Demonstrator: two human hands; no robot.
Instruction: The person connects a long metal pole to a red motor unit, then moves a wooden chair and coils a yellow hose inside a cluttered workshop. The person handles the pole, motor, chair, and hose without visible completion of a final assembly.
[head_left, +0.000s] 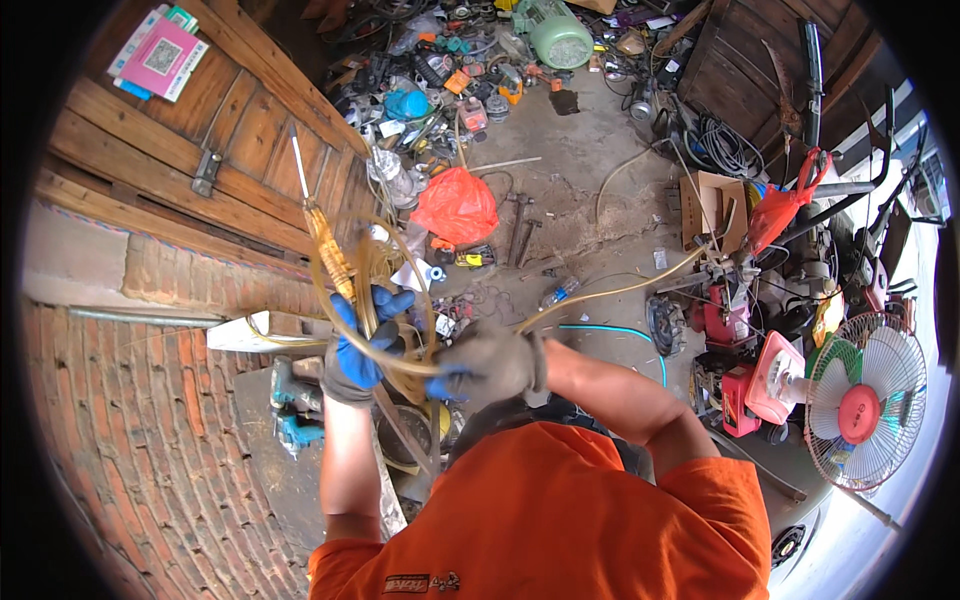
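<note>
My left hand (361, 349), in a blue and grey work glove, grips loops of a translucent yellowish hose (397, 365). A yellow-handled tool (330, 251) with a thin metal shaft points up and away from the same hand; its lower end is hidden among the loops and fingers. My right hand (491, 361), gloved alike and blurred by motion, is closed around the hose beside the coil. From there a length of hose (600, 298) runs right, towards the machinery.
Tools and parts litter the floor ahead, with a red plastic bag (457, 206) and hammers (519, 225). Wooden doors (247, 142) and a brick wall (150, 405) stand left. Teal power tools (296, 420) lie on a board. A fan (862, 409) and machines stand right.
</note>
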